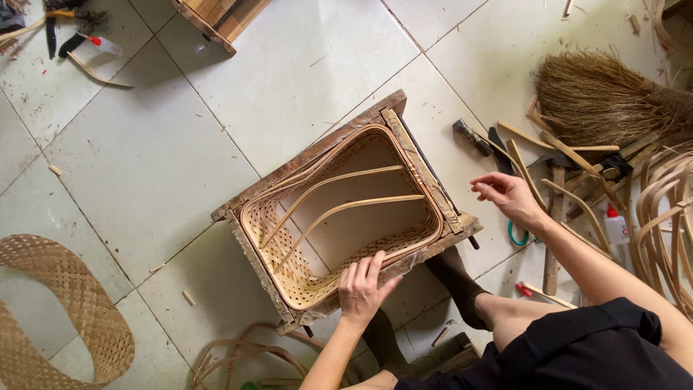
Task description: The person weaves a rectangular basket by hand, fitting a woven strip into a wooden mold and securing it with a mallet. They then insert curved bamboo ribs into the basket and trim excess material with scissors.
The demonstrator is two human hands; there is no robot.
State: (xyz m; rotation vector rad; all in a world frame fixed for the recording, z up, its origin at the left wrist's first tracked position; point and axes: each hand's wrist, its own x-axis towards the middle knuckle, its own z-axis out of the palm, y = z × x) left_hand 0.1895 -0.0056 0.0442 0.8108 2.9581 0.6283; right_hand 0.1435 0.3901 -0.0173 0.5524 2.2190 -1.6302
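Your left hand point(362, 290) presses flat, fingers spread, on the near rim of the rectangular woven bamboo basket point(404, 242); your right hand point(507, 195) hovers beyond its right end, fingers loosely curled, empty.

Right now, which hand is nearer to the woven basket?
Left. The left hand rests on the near rim of the woven basket; the right hand hovers apart, off to its right.

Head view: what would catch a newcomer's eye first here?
A half-woven bamboo basket sits on a worn wooden stool at centre, with the left hand pressing its near rim. The right hand hangs empty beside the stool. A straw broom and loose bamboo strips lie at right, and a woven band lies at lower left.
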